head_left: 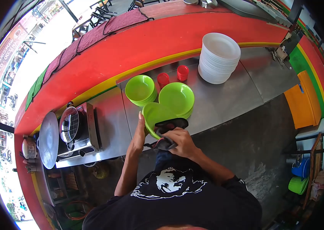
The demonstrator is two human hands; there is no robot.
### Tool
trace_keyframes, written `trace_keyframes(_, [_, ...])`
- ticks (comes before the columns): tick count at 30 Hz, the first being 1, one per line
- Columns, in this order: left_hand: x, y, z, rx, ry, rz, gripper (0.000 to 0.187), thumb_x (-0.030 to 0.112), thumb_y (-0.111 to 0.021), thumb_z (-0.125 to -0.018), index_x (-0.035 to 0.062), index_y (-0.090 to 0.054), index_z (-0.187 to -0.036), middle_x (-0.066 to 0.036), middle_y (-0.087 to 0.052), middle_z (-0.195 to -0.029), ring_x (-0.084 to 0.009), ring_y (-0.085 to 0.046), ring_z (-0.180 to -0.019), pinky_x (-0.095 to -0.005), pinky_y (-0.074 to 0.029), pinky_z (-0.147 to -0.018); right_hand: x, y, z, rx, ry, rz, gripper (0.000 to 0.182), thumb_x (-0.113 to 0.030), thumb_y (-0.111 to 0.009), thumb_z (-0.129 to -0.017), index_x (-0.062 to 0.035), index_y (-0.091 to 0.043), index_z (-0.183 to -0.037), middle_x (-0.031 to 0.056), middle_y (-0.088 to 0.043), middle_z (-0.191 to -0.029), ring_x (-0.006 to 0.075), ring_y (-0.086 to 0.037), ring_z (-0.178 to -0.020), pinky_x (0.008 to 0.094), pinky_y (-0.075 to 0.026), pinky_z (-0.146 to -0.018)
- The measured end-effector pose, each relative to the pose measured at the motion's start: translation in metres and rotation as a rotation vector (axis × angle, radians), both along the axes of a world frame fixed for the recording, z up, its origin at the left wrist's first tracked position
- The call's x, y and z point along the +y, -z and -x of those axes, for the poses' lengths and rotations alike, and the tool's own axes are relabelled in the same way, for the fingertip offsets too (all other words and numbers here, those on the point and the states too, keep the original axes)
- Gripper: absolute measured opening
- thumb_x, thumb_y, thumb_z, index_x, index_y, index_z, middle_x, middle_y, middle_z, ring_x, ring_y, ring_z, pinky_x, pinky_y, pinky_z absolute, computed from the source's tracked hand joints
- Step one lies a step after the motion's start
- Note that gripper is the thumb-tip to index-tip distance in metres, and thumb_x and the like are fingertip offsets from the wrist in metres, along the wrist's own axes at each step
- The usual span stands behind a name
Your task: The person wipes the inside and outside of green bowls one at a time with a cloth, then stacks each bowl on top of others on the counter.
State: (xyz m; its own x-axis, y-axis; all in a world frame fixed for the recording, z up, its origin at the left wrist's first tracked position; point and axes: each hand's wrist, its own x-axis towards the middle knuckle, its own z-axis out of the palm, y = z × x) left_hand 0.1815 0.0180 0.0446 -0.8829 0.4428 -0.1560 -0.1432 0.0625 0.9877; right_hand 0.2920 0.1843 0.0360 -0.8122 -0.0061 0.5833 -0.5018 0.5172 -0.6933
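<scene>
A green bowl (155, 114) is tilted up in front of my chest, held at its left side by my left hand (140, 128). My right hand (180, 141) grips a dark cloth (166, 143), part of which lies over the bowl's near rim. Just beyond are two stacks of green bowls, the left stack (140, 89) and the right stack (176, 99). The held bowl overlaps the right stack in view. Behind them stand two red cups, one (163, 79) to the left and another (183, 72) to the right.
A tall stack of white plates (219, 57) stands on the metal counter (231, 96). To the left are a stove (90, 134), a pot with a glass lid (70, 124) and a large round metal pan (48, 140). An orange box (303, 100) stands at the right.
</scene>
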Motion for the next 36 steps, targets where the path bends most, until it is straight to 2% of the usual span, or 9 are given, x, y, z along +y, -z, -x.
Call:
trace_keyframes(2, [-0.008,0.052,0.013,0.375,-0.058,0.313,0.078,0.065,-0.026,-0.106,0.0013,-0.048,-0.145,-0.013,-0.059,-0.127,-0.0243,-0.062,-0.110,-0.0370,-0.046,-0.099,0.008,-0.004,-0.004,-0.240,-0.010,0.448,0.022,-0.009,-0.081,-0.077,-0.0011,-0.071,-0.095,0.0055,-0.071,-0.079,0.0110,-0.066,-0.072,0.0284,-0.050,-0.073])
trace_keyframes(3, [-0.008,0.048,0.015,0.314,-0.061,0.200,0.074,0.059,-0.027,-0.108,-0.0030,-0.048,-0.143,-0.013,-0.062,-0.124,-0.0209,-0.063,-0.110,-0.0342,-0.048,-0.098,0.011,-0.016,-0.005,-0.329,0.036,0.576,0.015,-0.014,-0.078,-0.088,-0.0008,-0.071,-0.092,-0.0008,-0.069,-0.077,0.0047,-0.060,-0.076,0.0246,-0.047,-0.072])
trace_keyframes(6, [-0.001,0.007,0.005,-0.022,0.025,-0.023,0.072,0.059,-0.034,-0.107,-0.0037,-0.060,-0.131,-0.011,-0.068,-0.112,-0.0184,-0.065,-0.099,-0.0304,-0.049,-0.090,0.019,0.005,-0.006,-0.394,0.027,0.982,0.017,-0.017,-0.075,-0.093,-0.0013,-0.071,-0.098,-0.0060,-0.065,-0.082,0.0032,-0.055,-0.076,0.0256,-0.044,-0.069])
trace_keyframes(10, [0.001,0.014,0.009,-0.087,-0.085,-0.072,0.060,0.049,-0.039,-0.109,-0.0029,-0.066,-0.121,-0.009,-0.073,-0.093,-0.0144,-0.070,-0.079,-0.0281,-0.054,-0.070,0.012,0.016,-0.002,-0.398,0.095,1.087,0.036,-0.027,-0.064,-0.102,-0.0008,-0.063,-0.128,0.0041,-0.065,-0.120,0.0097,-0.059,-0.106,0.0287,-0.047,-0.094])
trace_keyframes(16, [0.011,0.000,0.004,-0.009,-0.265,-0.160,0.056,0.047,-0.051,-0.105,-0.0050,-0.071,-0.097,-0.009,-0.072,-0.083,-0.0144,-0.068,-0.068,-0.0276,-0.053,-0.062,0.016,0.017,-0.011,-0.208,-0.200,1.599,0.063,-0.049,-0.034,-0.110,0.0016,-0.058,-0.138,0.0121,-0.053,-0.144,0.0229,-0.054,-0.126,0.0349,-0.039,-0.109])
trace_keyframes(22, [0.013,-0.007,0.007,-0.186,-0.184,-0.013,0.062,0.054,-0.055,-0.101,-0.0056,-0.073,-0.098,-0.010,-0.071,-0.079,-0.0130,-0.067,-0.067,-0.0264,-0.052,-0.060,0.032,-0.001,-0.019,-0.203,0.052,0.438,0.035,-0.024,-0.059,-0.104,-0.0023,-0.067,-0.130,0.0170,-0.058,-0.138,0.0269,-0.051,-0.133,0.0379,-0.037,-0.113])
trace_keyframes(30, [0.017,-0.010,0.010,-0.220,-0.057,-0.025,0.062,0.054,-0.057,-0.100,-0.0058,-0.073,-0.094,-0.009,-0.070,-0.075,-0.0125,-0.064,-0.060,-0.0257,-0.049,-0.055,0.060,-0.038,-0.006,-0.061,0.024,-0.015,0.061,-0.018,-0.072,-0.093,-0.0058,-0.050,-0.148,0.0193,-0.066,-0.130,0.0257,-0.057,-0.129,0.0444,-0.034,-0.115])
trace_keyframes(33, [0.020,-0.009,0.012,-0.248,-0.070,-0.099,0.060,0.051,-0.057,-0.101,-0.0058,-0.073,-0.094,-0.009,-0.070,-0.076,-0.0127,-0.065,-0.060,-0.0259,-0.049,-0.055,0.060,-0.055,-0.004,0.057,-0.054,0.010,0.062,-0.017,-0.072,-0.091,-0.0048,-0.049,-0.148,0.0142,-0.074,-0.103,0.0210,-0.068,-0.106,0.0451,-0.033,-0.116])
trace_keyframes(36, [0.021,-0.013,0.012,-0.275,-0.120,-0.161,0.058,0.049,-0.056,-0.102,-0.0056,-0.072,-0.093,-0.009,-0.070,-0.075,-0.0128,-0.065,-0.060,-0.0258,-0.049,-0.055,0.069,-0.033,-0.009,0.012,-0.142,0.279,0.061,-0.014,-0.074,-0.089,-0.0031,-0.050,-0.144,0.0062,-0.065,-0.079,0.0155,-0.064,-0.078,0.0428,-0.037,-0.113])
